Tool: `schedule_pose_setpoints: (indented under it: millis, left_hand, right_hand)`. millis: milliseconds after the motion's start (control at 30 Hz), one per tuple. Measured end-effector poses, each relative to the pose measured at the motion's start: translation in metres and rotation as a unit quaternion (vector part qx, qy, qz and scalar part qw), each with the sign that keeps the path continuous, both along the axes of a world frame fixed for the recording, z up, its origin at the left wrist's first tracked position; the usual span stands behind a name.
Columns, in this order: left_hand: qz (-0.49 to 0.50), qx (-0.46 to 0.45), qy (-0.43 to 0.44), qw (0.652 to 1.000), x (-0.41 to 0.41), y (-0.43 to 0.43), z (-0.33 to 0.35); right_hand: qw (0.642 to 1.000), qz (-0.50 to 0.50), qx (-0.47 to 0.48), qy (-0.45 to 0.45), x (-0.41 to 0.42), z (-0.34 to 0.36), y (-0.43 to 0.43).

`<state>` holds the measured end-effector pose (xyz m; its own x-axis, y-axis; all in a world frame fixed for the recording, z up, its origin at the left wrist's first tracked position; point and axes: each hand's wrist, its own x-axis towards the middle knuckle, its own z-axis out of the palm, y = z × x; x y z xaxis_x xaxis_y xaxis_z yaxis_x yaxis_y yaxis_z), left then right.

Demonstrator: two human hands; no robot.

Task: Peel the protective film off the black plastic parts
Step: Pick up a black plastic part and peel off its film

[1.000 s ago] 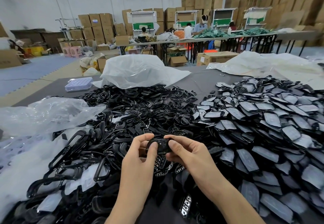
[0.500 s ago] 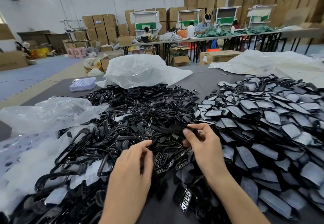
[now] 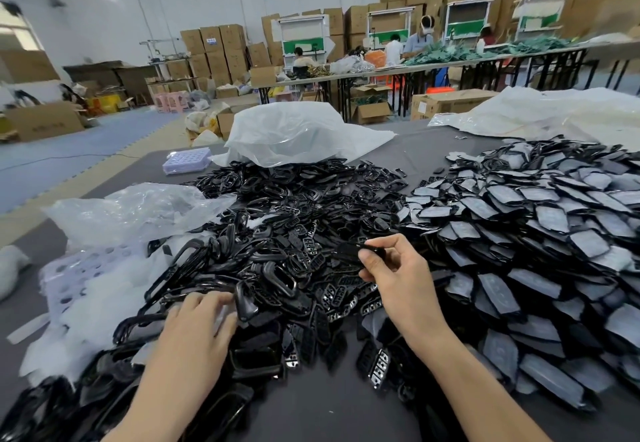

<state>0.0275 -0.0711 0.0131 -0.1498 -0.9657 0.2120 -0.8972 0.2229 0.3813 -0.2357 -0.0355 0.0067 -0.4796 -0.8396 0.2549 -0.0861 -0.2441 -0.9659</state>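
My right hand pinches a small black plastic part between thumb and fingers, holding it above the middle heap of bare black parts. My left hand reaches down to the left, fingers spread on the pile of black frames and peeled film scraps; whether it holds film there cannot be made out. A large heap of black parts with grey film on them fills the right side of the table.
Clear plastic bags lie at left, centre back and far right. A small lilac tray stands behind the heaps. Dark table surface shows between my forearms. People work at distant tables among cardboard boxes.
My hands have separated. The right hand carried the black part up and away over the middle heap; the left hand moved down and left onto the frames and film scraps.
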Motion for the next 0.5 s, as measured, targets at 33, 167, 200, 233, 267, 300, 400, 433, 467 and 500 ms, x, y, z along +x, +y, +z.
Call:
schedule_pose_setpoints:
  millis: [33,167,200,233,267,300,400,433,467,500]
  left_hand:
    - [-0.003,-0.012,0.006,1.0,0.0,0.001,0.001]
    - [-0.007,-0.048,0.038,0.998,-0.002,0.0,0.003]
    - [-0.008,-0.066,0.058,0.996,-0.002,0.0,0.004]
    - [-0.005,-0.089,0.081,0.993,-0.003,0.0,0.007]
    - [0.002,-0.109,0.107,0.988,-0.004,0.001,0.012]
    - [0.01,-0.122,0.135,0.983,-0.006,0.001,0.018]
    - [0.02,-0.14,0.203,0.969,-0.017,0.004,0.038]
    - [0.015,-0.141,0.216,0.966,-0.025,0.004,0.042]
    - [0.002,-0.136,0.229,0.964,-0.033,0.004,0.044]
    - [-0.017,-0.121,0.245,0.962,-0.043,0.003,0.043]
  right_hand:
    - [1.0,0.003,0.003,0.0,0.001,0.0,0.0]
    - [1.0,0.006,0.009,0.002,0.004,0.0,0.0]
    - [1.0,0.007,0.01,0.002,0.004,0.0,0.0]
    - [1.0,0.01,0.01,-0.002,0.004,0.001,0.001]
    - [1.0,0.016,0.012,-0.011,0.004,0.001,0.001]
    - [0.999,0.026,0.013,-0.028,0.004,0.002,0.001]
    - [0.988,0.079,0.007,-0.13,0.003,0.005,0.002]
    - [0.982,0.095,0.002,-0.165,0.003,0.007,0.002]
    - [0.975,0.109,-0.004,-0.195,0.002,0.007,0.003]
    - [0.968,0.121,-0.008,-0.219,0.002,0.008,0.003]
